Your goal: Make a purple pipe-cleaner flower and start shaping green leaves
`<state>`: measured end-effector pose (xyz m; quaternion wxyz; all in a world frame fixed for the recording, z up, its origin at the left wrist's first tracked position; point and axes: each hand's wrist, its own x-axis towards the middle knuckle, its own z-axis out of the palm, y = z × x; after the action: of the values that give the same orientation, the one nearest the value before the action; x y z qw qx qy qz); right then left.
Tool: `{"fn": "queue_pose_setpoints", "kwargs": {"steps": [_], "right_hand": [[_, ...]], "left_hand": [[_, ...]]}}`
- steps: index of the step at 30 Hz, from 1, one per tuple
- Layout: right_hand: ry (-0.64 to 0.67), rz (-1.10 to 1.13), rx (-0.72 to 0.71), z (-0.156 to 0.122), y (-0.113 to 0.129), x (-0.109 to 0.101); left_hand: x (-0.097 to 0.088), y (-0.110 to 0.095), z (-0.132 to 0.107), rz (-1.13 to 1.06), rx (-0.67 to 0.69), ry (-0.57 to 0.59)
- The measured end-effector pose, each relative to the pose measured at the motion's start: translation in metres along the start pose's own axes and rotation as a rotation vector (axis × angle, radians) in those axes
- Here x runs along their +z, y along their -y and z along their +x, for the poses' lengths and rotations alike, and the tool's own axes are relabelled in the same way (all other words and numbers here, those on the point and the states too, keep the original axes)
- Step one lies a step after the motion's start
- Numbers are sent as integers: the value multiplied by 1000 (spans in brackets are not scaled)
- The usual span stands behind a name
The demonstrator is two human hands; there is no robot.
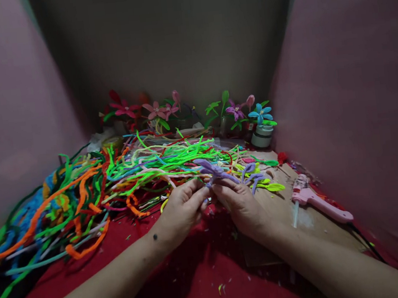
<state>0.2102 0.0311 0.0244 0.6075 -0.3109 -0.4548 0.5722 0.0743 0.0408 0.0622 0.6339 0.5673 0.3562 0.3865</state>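
Both hands meet at the middle of the view around a purple pipe-cleaner flower (212, 169), its fuzzy petals pointing up and away. My left hand (185, 207) pinches near the flower's base with thumb and forefinger. My right hand (239, 204) is closed on the flower from the other side, thumb and fingertips pressed together. The base between the fingertips is mostly hidden. Just beyond the right hand, more looped purple pipe cleaners (253, 177) and yellow-green looped pieces (274, 187) lie on a cardboard sheet (279, 207).
A heap of colourful pipe cleaners (171, 159) spreads across the back and left. On the cardboard at right lies a pink glue gun (321, 200) with its cord. Finished pipe-cleaner flowers (234, 111) and a small jar (262, 136) stand behind. Scraps dot the red cloth (184, 283).
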Motion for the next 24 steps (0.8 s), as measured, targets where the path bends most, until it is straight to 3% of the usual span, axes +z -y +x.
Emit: {"fn": "queue_pose_setpoints", "kwargs": {"steps": [8, 13, 15, 18, 22, 24], "right_hand": [[42, 213, 240, -4, 0, -1], [-14, 253, 218, -3, -2, -1], [-47, 217, 179, -2, -3, -2], [-78, 147, 148, 0, -4, -3], [-126, 118, 107, -1, -5, -3], [-128, 91, 82, -3, -2, -1]], "left_hand": [[-4, 13, -2, -462, -172, 233], [-1, 21, 4, -558, -213, 285], [0, 21, 6, -465, -189, 245], [0, 19, 5, -133, -108, 129], [-1, 17, -1, 452, 165, -38], [-2, 16, -3, 620, 302, -103]]}}
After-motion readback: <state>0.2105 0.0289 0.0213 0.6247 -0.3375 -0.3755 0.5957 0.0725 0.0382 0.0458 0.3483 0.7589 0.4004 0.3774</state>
